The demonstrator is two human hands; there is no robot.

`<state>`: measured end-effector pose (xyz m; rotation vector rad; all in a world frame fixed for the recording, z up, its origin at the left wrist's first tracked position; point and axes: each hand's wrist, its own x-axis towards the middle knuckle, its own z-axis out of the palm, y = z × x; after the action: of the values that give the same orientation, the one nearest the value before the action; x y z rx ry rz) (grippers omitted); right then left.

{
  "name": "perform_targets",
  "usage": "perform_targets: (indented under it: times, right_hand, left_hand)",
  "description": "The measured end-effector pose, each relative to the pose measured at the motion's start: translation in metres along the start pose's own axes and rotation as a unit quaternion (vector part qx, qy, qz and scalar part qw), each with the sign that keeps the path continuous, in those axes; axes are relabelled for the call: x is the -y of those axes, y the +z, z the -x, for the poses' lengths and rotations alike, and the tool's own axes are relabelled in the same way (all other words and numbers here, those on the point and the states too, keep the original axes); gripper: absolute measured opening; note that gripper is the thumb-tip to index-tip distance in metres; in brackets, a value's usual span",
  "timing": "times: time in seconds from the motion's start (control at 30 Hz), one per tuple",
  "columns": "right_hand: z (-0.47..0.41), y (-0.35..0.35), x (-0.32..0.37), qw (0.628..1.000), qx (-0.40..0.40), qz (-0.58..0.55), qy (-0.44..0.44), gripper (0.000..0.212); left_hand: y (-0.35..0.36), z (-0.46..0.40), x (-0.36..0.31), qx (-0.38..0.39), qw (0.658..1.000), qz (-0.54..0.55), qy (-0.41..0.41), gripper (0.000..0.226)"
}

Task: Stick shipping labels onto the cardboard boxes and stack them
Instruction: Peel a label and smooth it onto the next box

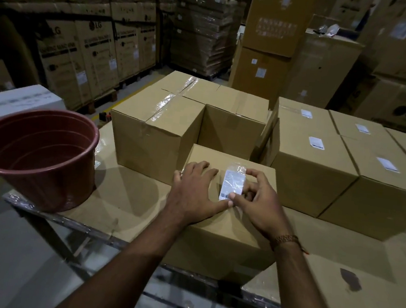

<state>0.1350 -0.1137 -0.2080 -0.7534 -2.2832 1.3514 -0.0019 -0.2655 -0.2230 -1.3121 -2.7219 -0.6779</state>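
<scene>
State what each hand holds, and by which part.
The right hand pinches the shipping label at its near and far ends. The left hand holds nothing, resting flat on the box.

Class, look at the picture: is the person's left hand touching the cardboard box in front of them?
Touching. The head view shows the left hand lying flat on the top of the box, fingers spread.

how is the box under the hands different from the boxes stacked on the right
The box under the hands sits alone at the near edge of the table; the boxes on the right stand packed side by side. Its shipping label is only now being put on, pinched by the right hand while the left hand lies flat on the lid; the visible tops of the right-hand boxes already carry theirs. All are plain brown closed cardboard.
</scene>
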Motion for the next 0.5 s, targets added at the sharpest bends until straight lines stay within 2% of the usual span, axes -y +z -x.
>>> perform_targets:
  times: [0.2,0.5]
  right_hand:
    - [-0.0009,-0.0003,0.0038,0.999,0.0,0.028,-0.014,0.039]
    - [0.0016,0.0006,0.0031,0.999,-0.004,0.033,-0.024,0.03]
  left_hand:
    - [-0.0007,-0.0008,0.0016,0.001,1.0,0.026,-0.004,0.101]
    - [-0.0072,0.0005,0.0052,0.029,0.998,0.063,0.003,0.101]
